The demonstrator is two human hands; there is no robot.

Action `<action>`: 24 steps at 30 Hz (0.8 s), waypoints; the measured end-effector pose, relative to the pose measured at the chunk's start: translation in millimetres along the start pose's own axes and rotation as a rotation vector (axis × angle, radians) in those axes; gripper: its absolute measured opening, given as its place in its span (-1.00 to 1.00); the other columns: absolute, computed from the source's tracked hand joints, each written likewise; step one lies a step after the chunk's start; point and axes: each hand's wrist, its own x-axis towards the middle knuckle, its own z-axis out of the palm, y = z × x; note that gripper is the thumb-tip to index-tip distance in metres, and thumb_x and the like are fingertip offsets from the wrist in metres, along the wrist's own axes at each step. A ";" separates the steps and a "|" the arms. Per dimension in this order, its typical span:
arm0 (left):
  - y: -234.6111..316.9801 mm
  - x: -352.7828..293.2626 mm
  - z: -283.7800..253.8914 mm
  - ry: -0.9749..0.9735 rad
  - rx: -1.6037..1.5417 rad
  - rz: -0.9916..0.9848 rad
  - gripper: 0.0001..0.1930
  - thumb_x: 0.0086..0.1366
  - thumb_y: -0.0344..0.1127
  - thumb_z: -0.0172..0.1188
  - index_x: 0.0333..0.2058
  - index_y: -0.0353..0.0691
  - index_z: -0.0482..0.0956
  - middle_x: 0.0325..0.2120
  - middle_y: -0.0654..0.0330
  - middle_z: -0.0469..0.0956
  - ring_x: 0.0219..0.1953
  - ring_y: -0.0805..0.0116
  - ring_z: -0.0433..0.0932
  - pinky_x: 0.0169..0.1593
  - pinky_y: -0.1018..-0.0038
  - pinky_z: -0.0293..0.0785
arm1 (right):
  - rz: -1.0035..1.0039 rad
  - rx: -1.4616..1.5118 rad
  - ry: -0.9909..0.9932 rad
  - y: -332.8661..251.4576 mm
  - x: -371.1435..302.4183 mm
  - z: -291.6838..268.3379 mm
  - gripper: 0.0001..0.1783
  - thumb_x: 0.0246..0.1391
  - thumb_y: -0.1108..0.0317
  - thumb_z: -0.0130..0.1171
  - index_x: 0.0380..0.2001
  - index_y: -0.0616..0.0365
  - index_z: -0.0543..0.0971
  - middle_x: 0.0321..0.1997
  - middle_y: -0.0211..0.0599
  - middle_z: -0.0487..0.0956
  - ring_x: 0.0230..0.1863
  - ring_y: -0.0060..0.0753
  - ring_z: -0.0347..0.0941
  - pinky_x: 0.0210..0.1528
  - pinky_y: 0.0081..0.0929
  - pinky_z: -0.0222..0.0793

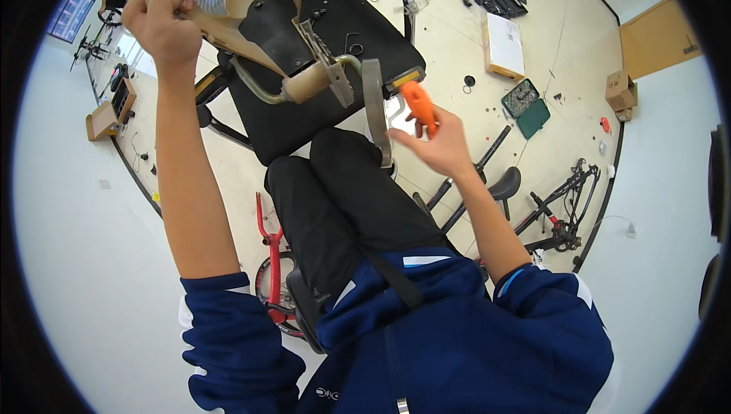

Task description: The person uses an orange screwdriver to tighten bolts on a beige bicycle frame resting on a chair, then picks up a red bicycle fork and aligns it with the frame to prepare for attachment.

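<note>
A beige metal frame (308, 83) with a curved tube, a slotted plate and a rounded cup stands tilted over the black chair seat in front of me. My left hand (164, 18) is closed round the frame's upper left arm. A flat grey bar (375, 106) hangs from the tube's right end and reaches down beside my knee. Just right of that bar, my right hand (442, 144) grips an orange-handled tool (419, 106), its handle upright. The tool's working end cannot be made out.
On the black office chair (388, 49) lie small screws and an L-shaped hex key (349, 41). At right on the floor are a green case of small parts (525, 106), a white-topped box (504, 47), an open black tool case (500, 4) and a black bicycle frame (560, 208).
</note>
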 end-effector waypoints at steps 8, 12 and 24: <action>-1.8 -0.9 -9.4 0.018 -0.103 0.008 -0.91 0.00 -0.52 -0.17 -0.62 -0.31 0.14 -0.65 0.21 0.13 -0.57 0.46 0.13 -0.44 0.56 0.14 | -0.222 -0.181 0.110 0.5 19.5 48.4 -0.50 -0.32 0.23 0.50 -0.42 0.18 0.39 -0.56 -0.25 0.49 -0.56 -0.21 0.47 -0.43 -0.42 0.40; 6.8 -3.8 -7.2 0.083 0.018 -0.077 -0.90 -0.06 -0.40 -0.19 -0.61 -0.20 0.07 -0.65 0.21 0.08 -0.56 0.42 0.08 -0.39 0.51 0.14 | -0.281 -0.234 0.094 -4.8 25.3 26.9 -0.53 -0.36 0.29 0.48 -0.42 0.17 0.40 -0.56 -0.28 0.48 -0.55 -0.26 0.46 -0.43 -0.44 0.39; -11.2 -1.0 -12.0 0.127 -0.061 0.079 -0.83 0.04 -0.57 -0.09 -0.69 -0.33 0.22 -0.70 0.28 0.21 -0.63 0.57 0.12 -0.51 0.62 0.08 | -0.320 -0.225 0.081 8.3 59.9 5.3 -0.56 -0.37 0.27 0.46 -0.45 0.15 0.42 -0.56 -0.27 0.48 -0.53 -0.23 0.46 -0.42 -0.41 0.37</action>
